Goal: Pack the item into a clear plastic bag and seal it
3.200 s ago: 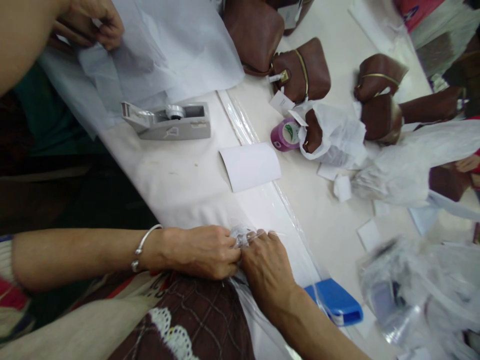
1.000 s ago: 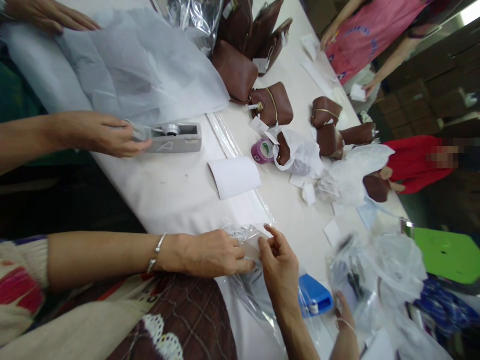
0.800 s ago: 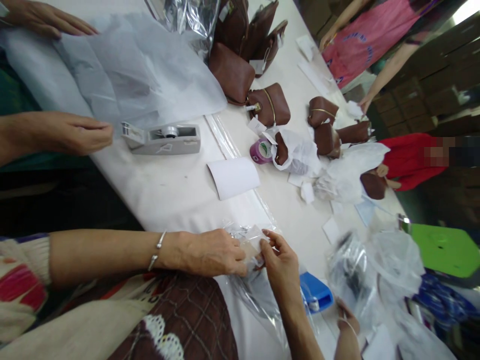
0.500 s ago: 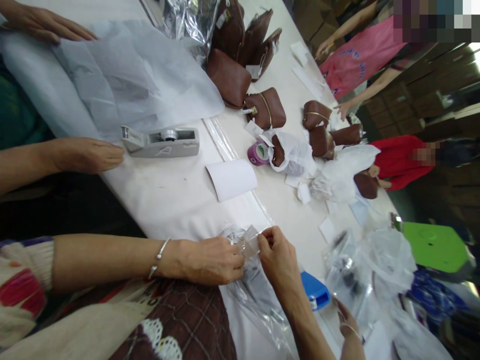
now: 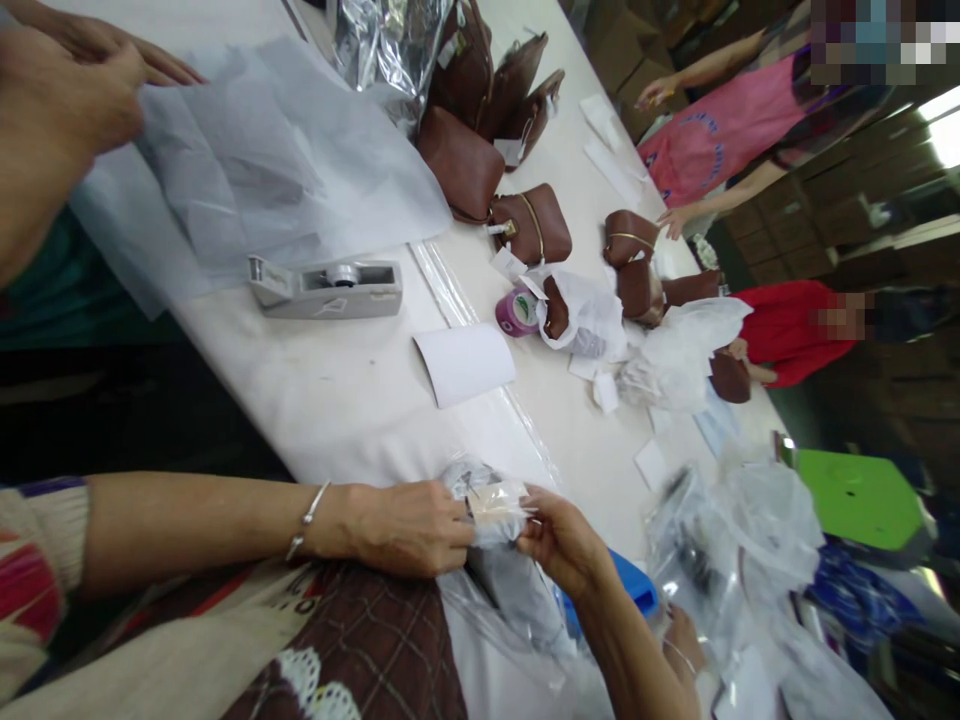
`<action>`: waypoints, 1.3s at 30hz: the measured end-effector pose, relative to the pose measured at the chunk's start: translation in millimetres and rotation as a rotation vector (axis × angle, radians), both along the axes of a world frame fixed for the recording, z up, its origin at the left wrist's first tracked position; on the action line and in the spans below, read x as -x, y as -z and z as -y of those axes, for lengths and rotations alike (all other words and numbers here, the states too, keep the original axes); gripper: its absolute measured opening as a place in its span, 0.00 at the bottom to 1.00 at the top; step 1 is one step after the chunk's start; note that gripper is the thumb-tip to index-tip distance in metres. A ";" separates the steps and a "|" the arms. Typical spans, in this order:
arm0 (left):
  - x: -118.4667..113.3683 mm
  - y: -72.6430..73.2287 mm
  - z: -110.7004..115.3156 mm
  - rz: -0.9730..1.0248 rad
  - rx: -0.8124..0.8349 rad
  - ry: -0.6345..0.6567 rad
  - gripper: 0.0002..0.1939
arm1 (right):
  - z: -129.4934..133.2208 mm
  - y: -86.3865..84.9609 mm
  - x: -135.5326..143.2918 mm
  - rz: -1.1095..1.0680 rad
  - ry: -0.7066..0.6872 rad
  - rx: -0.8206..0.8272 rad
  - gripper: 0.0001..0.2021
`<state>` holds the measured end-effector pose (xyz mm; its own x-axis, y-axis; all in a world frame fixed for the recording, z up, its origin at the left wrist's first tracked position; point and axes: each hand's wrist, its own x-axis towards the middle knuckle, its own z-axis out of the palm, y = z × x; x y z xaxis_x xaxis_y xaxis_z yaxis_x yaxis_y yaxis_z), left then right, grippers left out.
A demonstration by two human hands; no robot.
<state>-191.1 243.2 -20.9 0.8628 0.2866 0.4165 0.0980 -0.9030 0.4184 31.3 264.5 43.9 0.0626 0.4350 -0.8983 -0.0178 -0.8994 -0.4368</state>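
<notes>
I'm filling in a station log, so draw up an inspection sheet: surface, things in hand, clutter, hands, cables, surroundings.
Surface: white-covered table, a few small specks showing.
Things in hand: clear plastic bag with a pale piece at its top; contents cannot be made out.
Clutter: grey tape dispenser, white sheet, purple tape roll, several brown bags.
Hands: left hand and right hand both grip the plastic at its upper end.
Cables: nothing seen.
Surroundings: co-worker in a pink apron, another in a red top, both across the table.
</notes>
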 end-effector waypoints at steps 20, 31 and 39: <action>-10.9 4.8 8.1 0.110 -0.049 -0.240 0.13 | 16.4 7.0 -0.3 0.093 0.139 -0.153 0.20; -14.1 4.0 5.2 0.186 -0.071 -0.153 0.12 | 14.1 15.4 1.4 0.015 0.077 -0.142 0.16; -13.5 12.6 5.7 -0.068 -0.007 -0.308 0.07 | 7.5 8.5 -5.3 -0.218 0.253 0.147 0.05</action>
